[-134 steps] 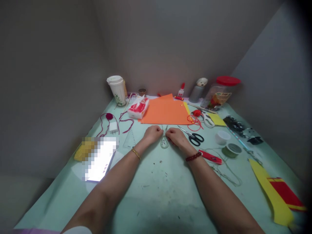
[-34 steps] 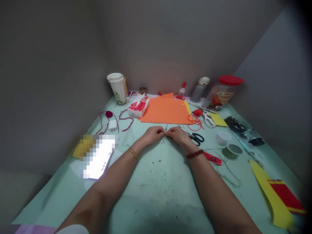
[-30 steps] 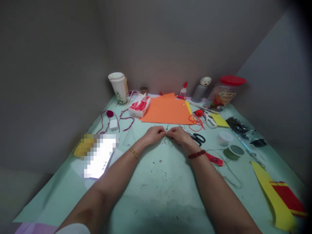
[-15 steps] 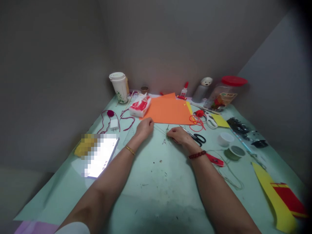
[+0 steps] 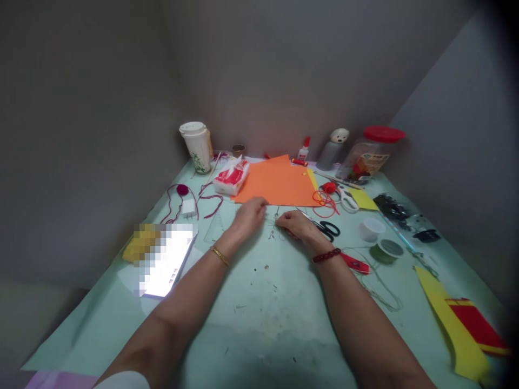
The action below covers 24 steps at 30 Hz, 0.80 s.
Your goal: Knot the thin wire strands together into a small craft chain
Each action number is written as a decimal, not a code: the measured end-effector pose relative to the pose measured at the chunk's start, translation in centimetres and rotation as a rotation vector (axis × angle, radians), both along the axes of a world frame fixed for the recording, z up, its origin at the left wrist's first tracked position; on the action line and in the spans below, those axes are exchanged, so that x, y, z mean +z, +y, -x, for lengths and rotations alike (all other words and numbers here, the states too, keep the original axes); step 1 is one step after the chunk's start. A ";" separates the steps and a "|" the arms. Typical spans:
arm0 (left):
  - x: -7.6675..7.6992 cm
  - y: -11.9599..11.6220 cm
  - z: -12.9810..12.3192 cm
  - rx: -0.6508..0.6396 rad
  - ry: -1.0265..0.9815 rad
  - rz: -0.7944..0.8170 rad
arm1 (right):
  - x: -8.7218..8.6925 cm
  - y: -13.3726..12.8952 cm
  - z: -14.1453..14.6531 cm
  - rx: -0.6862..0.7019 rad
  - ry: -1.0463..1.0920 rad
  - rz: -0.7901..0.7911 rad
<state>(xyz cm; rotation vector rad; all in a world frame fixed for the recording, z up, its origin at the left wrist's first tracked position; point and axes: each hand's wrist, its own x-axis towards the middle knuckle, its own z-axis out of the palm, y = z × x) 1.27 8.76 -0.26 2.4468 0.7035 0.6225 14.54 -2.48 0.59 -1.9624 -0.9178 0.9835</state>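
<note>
My left hand is closed just in front of the orange paper, its fingers pinched on a thin green thread. To its right, my right hand is closed too, its fingertips pinching the same thread. Small metal-looking bits lie below the thread between the hands; they are too small to name. Black-handled scissors rest beside my right hand, their blades partly hidden behind it. A clear ruler-like sheet lies left of my left hand.
Orange paper, a tissue pack and a white cup stand behind. At right are red cord, white scissors, a spool of green thread and a red-lidded jar. A lit phone lies left.
My left hand has moved right, closer to my right hand, and the thread between them has gone from taut to slack. My right hand has stayed nearly still.
</note>
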 end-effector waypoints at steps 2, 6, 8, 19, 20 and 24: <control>-0.1 -1.1 -0.6 -0.167 0.019 0.119 | -0.2 -0.1 -0.2 0.010 0.011 -0.013; -0.4 -1.6 -0.7 -0.224 0.065 0.194 | -0.4 -0.3 -0.7 0.045 0.030 -0.013; -0.5 -1.4 -0.5 -0.229 0.062 0.183 | -0.4 -0.5 -1.1 0.081 0.036 -0.015; -1.1 -1.1 -0.7 -0.214 0.079 0.175 | -0.4 -1.0 -1.3 0.147 -0.302 -0.060; -1.1 -1.1 -0.7 -0.208 0.086 0.174 | -0.3 -1.0 -1.2 0.157 -0.317 -0.074; -1.1 -1.0 -0.8 -0.185 0.115 0.163 | -0.1 -1.2 -1.1 0.165 -0.337 -0.076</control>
